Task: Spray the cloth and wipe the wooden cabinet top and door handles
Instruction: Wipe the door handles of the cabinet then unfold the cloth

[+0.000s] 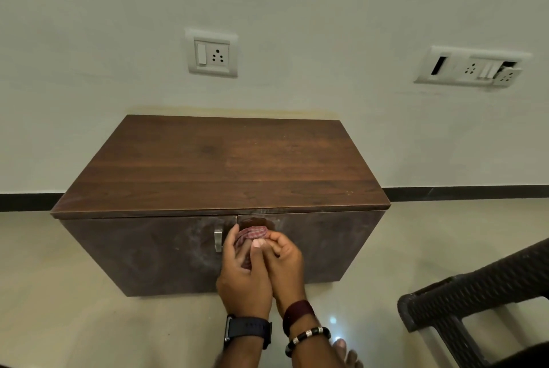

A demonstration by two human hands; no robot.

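One low dark-brown wooden cabinet point(219, 165) stands against the wall, with two doors on its front. One brushed-metal door handle point(218, 240) shows. One bunched red-and-white checked cloth point(252, 232) is in view. Two hands: the left hand point(243, 278) and the right hand point(285, 266). One black wristwatch point(248, 332), one maroon wristband point(298, 312), one black beaded bracelet point(307, 336). Two white wall socket plates point(211, 53) point(472, 69). One dark woven-plastic chair point(481, 293).

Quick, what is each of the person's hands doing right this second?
Left hand: fingers curled round the red checked cloth, holding it before the brown wooden cabinet.
Right hand: pinching the same cloth from the other side.
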